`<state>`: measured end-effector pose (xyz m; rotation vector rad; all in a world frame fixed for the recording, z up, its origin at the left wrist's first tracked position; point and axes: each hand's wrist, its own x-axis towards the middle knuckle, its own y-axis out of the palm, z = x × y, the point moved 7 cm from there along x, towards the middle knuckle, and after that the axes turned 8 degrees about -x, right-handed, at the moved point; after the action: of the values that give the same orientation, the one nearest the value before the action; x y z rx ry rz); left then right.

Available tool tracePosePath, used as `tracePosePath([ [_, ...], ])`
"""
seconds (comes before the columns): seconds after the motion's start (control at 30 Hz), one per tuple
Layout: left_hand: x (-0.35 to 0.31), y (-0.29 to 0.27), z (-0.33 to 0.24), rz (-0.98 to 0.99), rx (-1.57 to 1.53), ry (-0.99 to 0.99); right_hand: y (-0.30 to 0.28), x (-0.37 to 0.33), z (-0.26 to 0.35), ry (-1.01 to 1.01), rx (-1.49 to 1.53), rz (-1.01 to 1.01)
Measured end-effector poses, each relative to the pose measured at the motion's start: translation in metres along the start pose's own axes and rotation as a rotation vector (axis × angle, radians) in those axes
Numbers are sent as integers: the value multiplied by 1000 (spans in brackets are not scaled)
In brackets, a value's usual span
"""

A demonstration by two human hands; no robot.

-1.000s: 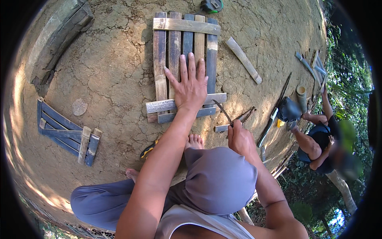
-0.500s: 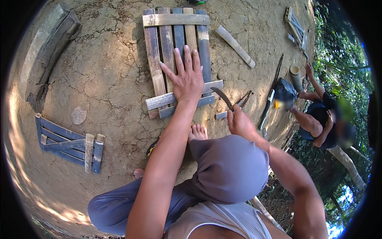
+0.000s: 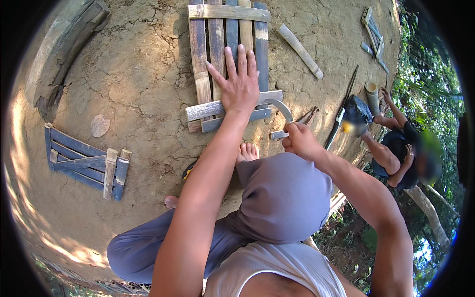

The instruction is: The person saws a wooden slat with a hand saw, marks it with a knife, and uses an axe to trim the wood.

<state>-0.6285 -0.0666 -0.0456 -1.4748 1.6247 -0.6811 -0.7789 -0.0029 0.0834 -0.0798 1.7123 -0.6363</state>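
Observation:
My left hand lies flat with fingers spread on a panel of upright bamboo slats. A crosspiece spans the panel's far end. Nearer me, a pale grey strip lies slantwise across the slats under the heel of this hand. A darker crosspiece shows just below it. My right hand is closed round the handle of a sickle with a small curved blade. The blade's tip reaches the right part of the pale strip; whether it touches cannot be told.
A loose bamboo strip lies right of the panel. A smaller slat frame rests at left, below a curved log. A sheathed long knife and a bamboo tube lie near a seated person at right.
The sickle has turned, its blade now catching light, with its tip near the pale strip. My left hand stays flat on the panel. The whole view has shifted slightly.

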Motion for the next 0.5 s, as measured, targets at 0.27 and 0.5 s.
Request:
tracePosePath([
  [0.27, 4, 4, 0, -50, -13, 26, -54, 28, 25, -396, -1369, 96],
  [0.5, 0, 4, -2, -16, 7, 13, 0, 18, -15, 147, 350, 197],
])
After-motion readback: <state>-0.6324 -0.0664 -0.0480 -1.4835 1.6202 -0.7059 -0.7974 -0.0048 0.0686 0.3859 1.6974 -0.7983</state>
